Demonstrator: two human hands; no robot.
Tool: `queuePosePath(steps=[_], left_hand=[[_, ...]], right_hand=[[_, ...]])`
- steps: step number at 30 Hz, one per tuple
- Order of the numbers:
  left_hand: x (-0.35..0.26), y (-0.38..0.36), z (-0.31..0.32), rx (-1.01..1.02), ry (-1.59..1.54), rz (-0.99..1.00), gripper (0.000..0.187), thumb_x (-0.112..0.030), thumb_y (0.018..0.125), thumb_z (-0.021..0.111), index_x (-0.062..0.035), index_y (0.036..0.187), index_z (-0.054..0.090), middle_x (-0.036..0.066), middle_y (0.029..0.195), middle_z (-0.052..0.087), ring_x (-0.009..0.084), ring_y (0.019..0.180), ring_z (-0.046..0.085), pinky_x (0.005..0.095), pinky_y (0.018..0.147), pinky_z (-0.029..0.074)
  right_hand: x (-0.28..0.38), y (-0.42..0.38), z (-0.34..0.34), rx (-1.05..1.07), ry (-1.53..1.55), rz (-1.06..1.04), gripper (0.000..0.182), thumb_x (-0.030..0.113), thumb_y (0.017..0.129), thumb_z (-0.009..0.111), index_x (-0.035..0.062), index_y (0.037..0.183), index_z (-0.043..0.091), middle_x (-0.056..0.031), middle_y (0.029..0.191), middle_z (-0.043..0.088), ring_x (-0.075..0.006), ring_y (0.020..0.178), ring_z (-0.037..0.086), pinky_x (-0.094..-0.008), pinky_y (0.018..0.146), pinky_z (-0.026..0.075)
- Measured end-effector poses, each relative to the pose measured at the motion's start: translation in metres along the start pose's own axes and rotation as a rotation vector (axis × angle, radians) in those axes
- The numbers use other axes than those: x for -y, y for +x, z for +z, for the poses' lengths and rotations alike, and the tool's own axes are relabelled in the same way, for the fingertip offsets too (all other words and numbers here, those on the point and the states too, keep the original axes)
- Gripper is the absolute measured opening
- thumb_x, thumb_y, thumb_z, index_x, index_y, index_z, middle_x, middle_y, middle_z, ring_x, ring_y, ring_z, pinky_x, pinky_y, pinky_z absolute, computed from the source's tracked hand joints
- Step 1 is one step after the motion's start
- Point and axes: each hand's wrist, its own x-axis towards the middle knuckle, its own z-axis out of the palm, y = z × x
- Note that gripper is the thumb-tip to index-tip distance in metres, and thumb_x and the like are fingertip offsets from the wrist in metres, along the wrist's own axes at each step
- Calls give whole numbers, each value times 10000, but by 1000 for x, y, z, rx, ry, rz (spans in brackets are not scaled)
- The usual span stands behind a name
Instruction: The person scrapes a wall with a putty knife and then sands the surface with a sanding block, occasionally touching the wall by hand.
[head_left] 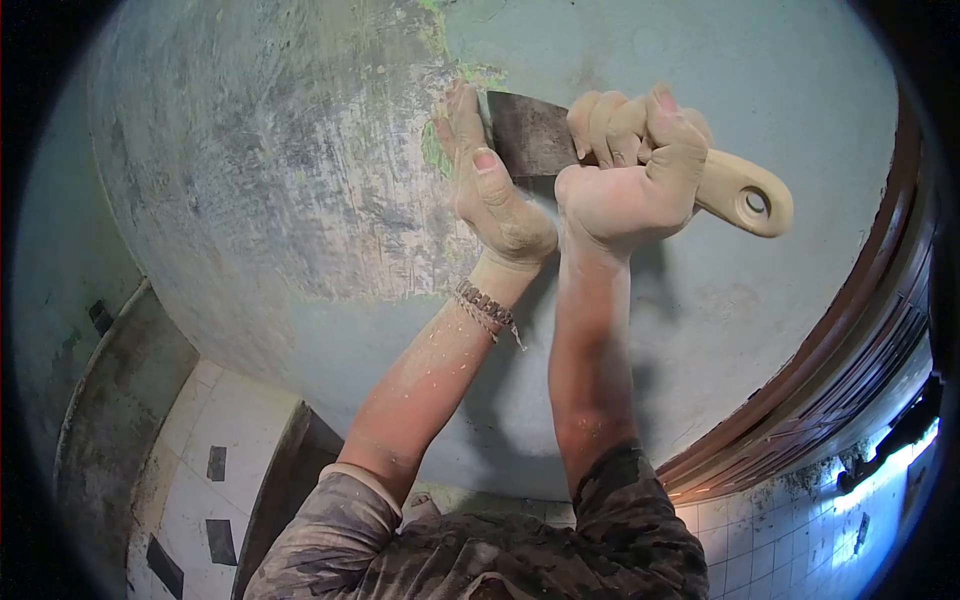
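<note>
My right hand (pixel 640 165) is wrapped round the pale handle (pixel 748 192) of a scraper (pixel 535 135), whose wide, dull metal blade points left. At the blade's edge is my left hand (pixel 495 190), fingers stretched upward and thumb raised toward me. Pale dust coats both hands. Behind them is a painted wall (pixel 730 70). Left of the blade, the paint gives way to a rough, scraped grey-white patch (pixel 300 150) with green flakes along its border.
A brown frame (pixel 870 260) runs down the right side. Lower left, a pale tiled surface (pixel 190 470) with dark patches adjoins a grey ledge (pixel 125 370). White tiles (pixel 750 545) show at lower right, beside bright light.
</note>
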Motion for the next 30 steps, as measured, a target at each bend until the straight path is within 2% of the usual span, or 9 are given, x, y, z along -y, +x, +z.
queuePosePath(steps=[4, 6, 7, 11, 15, 18, 22, 24, 30], left_hand=[[0, 2, 3, -15, -21, -10, 610, -302, 1027, 219, 149, 1371, 444, 280, 1418, 489, 401, 1389, 387, 497, 1204, 133], [2, 5, 4, -38, -49, -7, 606, -298, 1026, 220, 148, 1368, 447, 280, 1415, 491, 401, 1387, 390, 495, 1204, 134], [2, 5, 3, -30, -26, -10, 603, -294, 1026, 220, 147, 1367, 448, 280, 1414, 492, 400, 1386, 391, 496, 1203, 138], [0, 5, 3, -24, -33, -26, 593, -283, 1020, 229, 144, 1368, 451, 280, 1414, 491, 398, 1382, 396, 497, 1200, 149], [0, 4, 3, -37, -33, -5, 597, -286, 1017, 236, 148, 1371, 445, 281, 1419, 487, 400, 1382, 395, 491, 1202, 148], [-4, 2, -2, 55, -63, -99, 594, -273, 1028, 204, 125, 1443, 353, 201, 1496, 407, 303, 1401, 360, 403, 1182, 260], [1, 5, 6, -73, -119, -52, 606, -294, 1020, 229, 149, 1377, 436, 278, 1436, 471, 396, 1404, 366, 492, 1202, 151], [1, 3, 0, 18, -123, -76, 609, -287, 1025, 196, 117, 1467, 313, 198, 1533, 356, 297, 1429, 320, 398, 1199, 232], [-4, 5, 1, -11, -148, -127, 615, -298, 1027, 196, 109, 1476, 306, 197, 1522, 374, 285, 1412, 344, 397, 1184, 260]], right_hand=[[5, 8, 1, -10, -47, -136, 354, 168, 955, 402, 143, 634, 254, 18, 521, 191, -110, 428, 188, -299, 446, 243], [24, 21, -19, 309, 185, -73, 354, 145, 949, 426, 136, 638, 258, 19, 530, 198, -110, 432, 190, -303, 442, 246], [-2, 16, -4, 159, -186, -452, 350, 132, 944, 429, 132, 636, 263, 19, 531, 202, -108, 436, 181, -304, 439, 244], [4, 4, 10, -14, -19, 82, 359, 215, 963, 370, 142, 627, 266, 22, 518, 198, -109, 436, 176, -297, 446, 250], [17, 19, 0, 94, 271, -35, 374, 138, 933, 445, 140, 610, 257, 22, 518, 209, -109, 423, 185, -305, 433, 244], [-1, 4, 13, -3, -6, 36, 380, 157, 941, 434, 146, 603, 261, 24, 514, 216, -110, 415, 195, -304, 441, 256], [9, 17, 6, 67, 165, -100, 316, 105, 922, 483, 117, 661, 306, 2, 516, 232, -117, 397, 213, -314, 422, 275], [-4, 11, 16, 58, 66, -100, 329, 116, 930, 476, 122, 647, 309, 7, 517, 222, -119, 402, 219, -315, 424, 277], [0, 26, 5, 95, -35, -112, 315, 155, 952, 445, 122, 647, 372, 6, 504, 220, -124, 426, 262, -322, 430, 286]])
